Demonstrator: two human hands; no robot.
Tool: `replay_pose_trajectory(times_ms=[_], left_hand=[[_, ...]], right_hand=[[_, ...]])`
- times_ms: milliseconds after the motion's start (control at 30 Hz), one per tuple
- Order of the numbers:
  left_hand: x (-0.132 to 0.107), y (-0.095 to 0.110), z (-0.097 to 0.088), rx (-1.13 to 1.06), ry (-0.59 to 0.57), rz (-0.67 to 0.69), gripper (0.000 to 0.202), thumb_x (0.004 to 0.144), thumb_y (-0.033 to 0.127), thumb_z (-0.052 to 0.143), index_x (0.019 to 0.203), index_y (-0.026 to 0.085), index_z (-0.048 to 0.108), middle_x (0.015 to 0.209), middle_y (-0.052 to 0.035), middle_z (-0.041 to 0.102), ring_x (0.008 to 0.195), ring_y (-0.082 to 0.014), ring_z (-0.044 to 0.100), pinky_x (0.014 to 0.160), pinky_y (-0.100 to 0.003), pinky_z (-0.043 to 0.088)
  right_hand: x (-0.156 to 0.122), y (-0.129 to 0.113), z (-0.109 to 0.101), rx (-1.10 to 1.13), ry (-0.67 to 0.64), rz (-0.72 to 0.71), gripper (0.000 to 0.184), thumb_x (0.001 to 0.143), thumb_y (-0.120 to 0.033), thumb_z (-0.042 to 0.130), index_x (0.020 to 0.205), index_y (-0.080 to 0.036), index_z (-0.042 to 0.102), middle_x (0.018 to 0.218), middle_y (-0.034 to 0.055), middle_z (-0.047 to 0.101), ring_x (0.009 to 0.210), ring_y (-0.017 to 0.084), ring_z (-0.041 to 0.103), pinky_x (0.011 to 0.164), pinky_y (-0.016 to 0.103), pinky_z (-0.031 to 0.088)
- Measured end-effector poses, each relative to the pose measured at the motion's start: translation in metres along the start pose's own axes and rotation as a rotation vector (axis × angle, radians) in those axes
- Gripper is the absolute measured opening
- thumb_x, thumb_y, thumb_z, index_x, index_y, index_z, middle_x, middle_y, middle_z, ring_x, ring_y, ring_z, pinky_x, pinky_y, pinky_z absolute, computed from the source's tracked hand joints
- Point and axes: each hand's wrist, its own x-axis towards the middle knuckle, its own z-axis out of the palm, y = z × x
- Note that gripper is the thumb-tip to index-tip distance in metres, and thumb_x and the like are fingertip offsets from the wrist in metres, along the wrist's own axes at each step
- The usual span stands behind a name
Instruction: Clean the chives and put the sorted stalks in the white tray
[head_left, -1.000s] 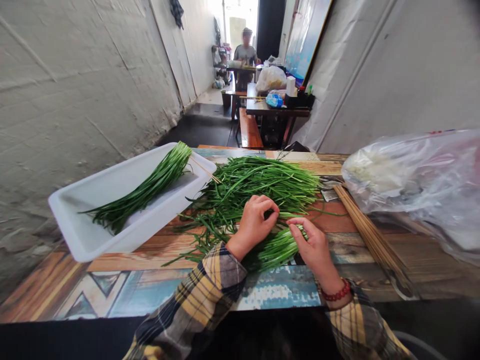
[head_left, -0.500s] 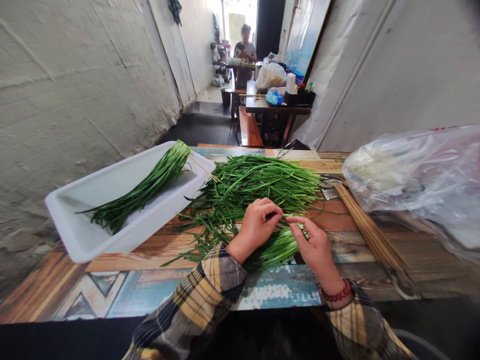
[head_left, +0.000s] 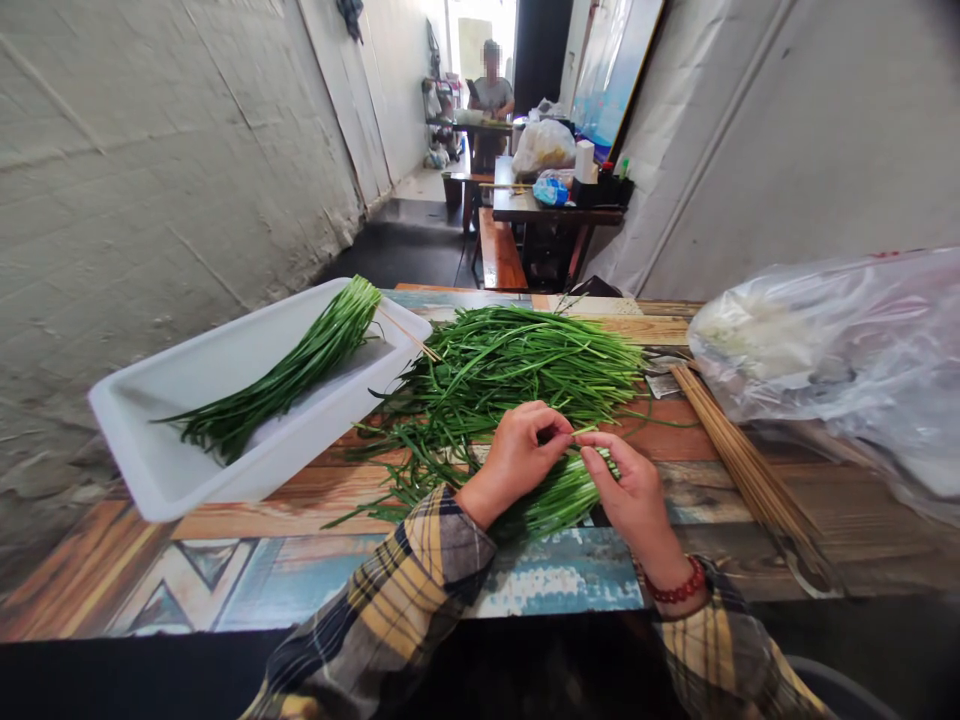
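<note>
A loose pile of green chives (head_left: 517, 365) lies across the painted wooden table (head_left: 300, 580). My left hand (head_left: 521, 455) is curled on top of the pile's near side, its fingertips pinching a chive stalk. My right hand (head_left: 634, 490) rests on a small gathered bunch of chives (head_left: 559, 500), thumb and forefinger pinched on the cut ends right next to the left fingertips. A white plastic tray (head_left: 172, 470) at the left holds a tidy bunch of chives (head_left: 285, 375) with a bamboo skewer (head_left: 409, 337) sticking out over its rim.
A bundle of bamboo skewers (head_left: 742, 470) lies to the right of my hands. A large clear plastic bag (head_left: 840, 365) fills the right side. A grey wall runs along the left. Further back stand a dark table (head_left: 555, 210), a bench and a seated person (head_left: 491, 95).
My left hand has slid a little to the right, closing its fingertips on a stalk beside the right hand's fingers. The right hand has barely moved.
</note>
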Motion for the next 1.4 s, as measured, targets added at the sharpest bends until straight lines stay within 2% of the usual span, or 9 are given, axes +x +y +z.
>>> replay_pose_trajectory(times_ms=[567,933,1067,1167,1267,1400], left_hand=[[-0.0003,0.0022,-0.0008,0.016,-0.003,0.021,0.010,0.078,0.015,0.062,0.070,0.017,0.066,0.072,-0.0012,0.065,0.071,-0.0132,0.057,0.066,-0.025,0.042],[-0.0027,0.0057,-0.0045,0.309,-0.045,0.103,0.011,0.084,0.021,0.059,0.077,0.021,0.068,0.078,-0.0019,0.065,0.082,-0.0165,0.056,0.075,-0.031,0.037],[-0.0041,0.0078,-0.0056,0.354,-0.068,0.145,0.013,0.086,0.023,0.057,0.077,0.021,0.067,0.080,-0.0016,0.065,0.083,-0.0163,0.056,0.075,-0.032,0.036],[-0.0042,0.0077,-0.0051,0.324,-0.077,0.127,0.012,0.085,0.024,0.058,0.078,0.021,0.067,0.082,-0.0019,0.066,0.084,-0.0169,0.056,0.076,-0.032,0.037],[-0.0027,0.0062,-0.0053,0.177,-0.056,0.072,0.007,0.082,0.024,0.062,0.085,0.020,0.067,0.083,-0.0021,0.065,0.082,-0.0163,0.057,0.075,-0.030,0.041],[0.0005,0.0054,-0.0082,-0.010,0.079,0.028,0.018,0.083,0.014,0.055,0.099,0.018,0.062,0.091,-0.0042,0.063,0.083,-0.0148,0.057,0.076,-0.027,0.046]], right_hand=[[0.0004,0.0031,0.0024,0.027,0.013,-0.010,0.022,0.090,-0.034,0.050,0.098,-0.023,0.067,0.098,0.0045,0.073,0.092,0.021,0.067,0.084,0.034,0.052],[0.0015,0.0022,0.0026,0.013,0.000,-0.006,0.021,0.089,-0.034,0.050,0.096,-0.023,0.067,0.095,0.0039,0.073,0.088,0.021,0.068,0.080,0.034,0.052],[0.0016,0.0002,0.0018,-0.005,-0.004,0.004,0.019,0.089,-0.033,0.050,0.095,-0.023,0.065,0.092,0.0036,0.073,0.086,0.020,0.068,0.079,0.033,0.051],[0.0013,0.0003,0.0010,-0.021,-0.001,0.017,0.019,0.088,-0.034,0.051,0.094,-0.023,0.065,0.091,0.0035,0.072,0.085,0.021,0.067,0.078,0.033,0.051],[0.0009,0.0013,0.0008,-0.025,0.006,0.023,0.019,0.088,-0.036,0.051,0.093,-0.023,0.065,0.091,0.0036,0.072,0.085,0.021,0.067,0.077,0.033,0.050],[0.0007,0.0012,0.0011,-0.014,0.017,0.024,0.019,0.088,-0.037,0.051,0.092,-0.023,0.065,0.091,0.0037,0.073,0.087,0.021,0.068,0.078,0.034,0.051]])
